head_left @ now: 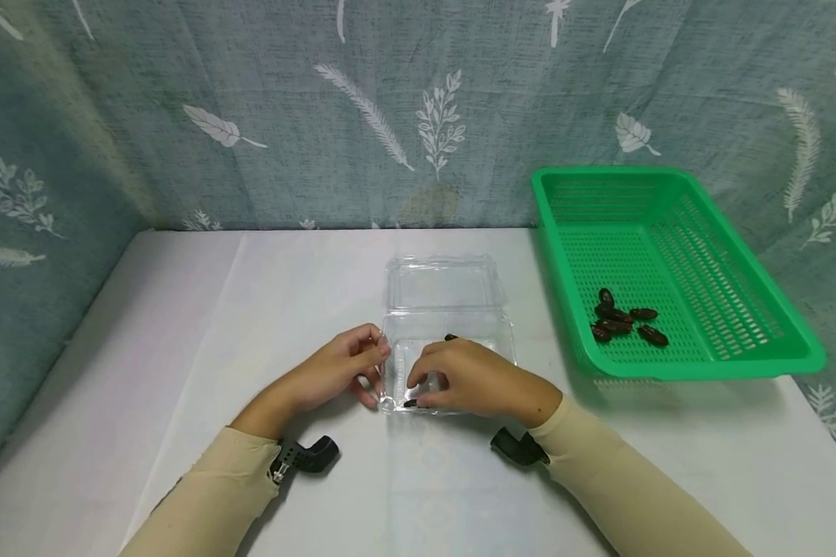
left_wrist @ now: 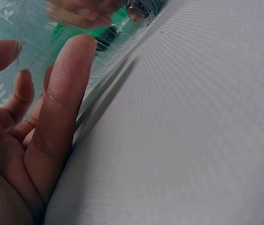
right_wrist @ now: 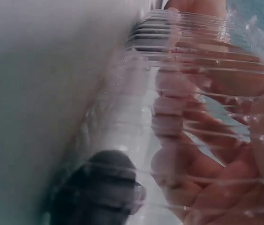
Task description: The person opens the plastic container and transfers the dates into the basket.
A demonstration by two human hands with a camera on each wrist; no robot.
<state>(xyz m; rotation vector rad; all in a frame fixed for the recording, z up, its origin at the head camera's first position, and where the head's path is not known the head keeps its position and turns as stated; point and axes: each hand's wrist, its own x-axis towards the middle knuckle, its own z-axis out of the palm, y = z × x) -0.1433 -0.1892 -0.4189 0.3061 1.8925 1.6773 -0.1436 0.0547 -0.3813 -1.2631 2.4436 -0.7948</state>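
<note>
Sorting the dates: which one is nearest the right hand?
The date in the clear box, just under the right hand; the others lie in the green basket.

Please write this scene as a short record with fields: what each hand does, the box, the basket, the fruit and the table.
left hand: the left hand holds the left edge of the clear plastic box
right hand: the right hand reaches into the box, fingers curled; what it holds cannot be told
box: open, lid folded back towards the wall
dates in box: at least one dark date by the front wall
basket: green basket to the right, apart from the box
dates in basket: a small pile of dates
table: white table
</note>
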